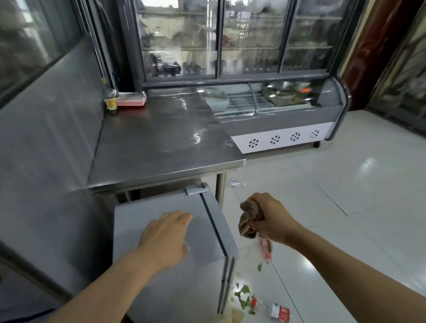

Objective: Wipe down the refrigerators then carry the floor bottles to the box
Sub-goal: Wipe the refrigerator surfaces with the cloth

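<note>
My left hand (165,235) lies flat, fingers straight, on the top of a small grey refrigerator (200,212) under the steel counter. My right hand (270,216) grips a bunched brown rag (248,219) just right of the fridge's top edge, above the floor. On the white floor below lie a clear bottle with a red label (266,249) and a second red-labelled bottle (278,312), among green and pale scraps (242,296). A glass-door display refrigerator (249,34) stands at the back, with a curved-glass chest freezer (279,122) in front of it.
The steel counter (161,142) carries a yellow-labelled bottle (110,101) and a stack of red-and-white trays (131,99) in its far corner. A grey wall panel runs along the left. White tiled floor (358,190) spreads to the right. A small white scrap (234,184) lies near the counter leg.
</note>
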